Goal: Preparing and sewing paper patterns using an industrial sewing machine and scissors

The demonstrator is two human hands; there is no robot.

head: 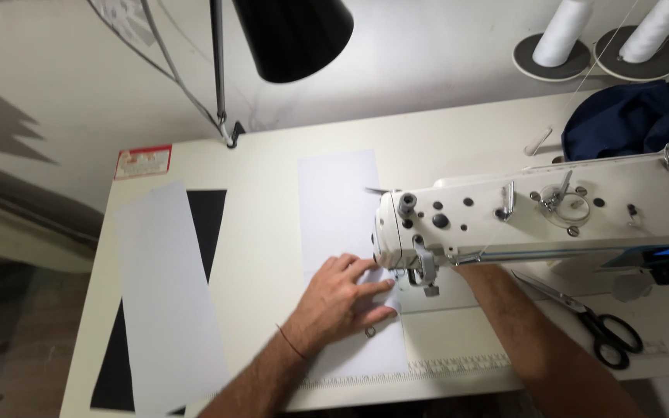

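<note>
The left hand (pixel 342 298) lies flat, fingers spread and pressed down on a pale strip of fabric (pixel 342 232), gripping nothing, only pinning it to the table (pixel 265 224). Its fingertips sit just beside the presser foot (pixel 430 288) of the white sewing machine (pixel 536 213). The strip's long axis runs from the near edge of the table towards the far edge, passing under the hand and on beyond the machine head. The right forearm reaches in under the machine's arm; the right hand itself is hidden behind the head, so I cannot tell whether it is open or closed. The left hand is plainly the one on the cloth. Towards the left edge lies another pale strip (pixel 168 302) over a dark piece (pixel 207 224). Black-handled scissors (pixel 598 325) lie near the right edge.
</note>
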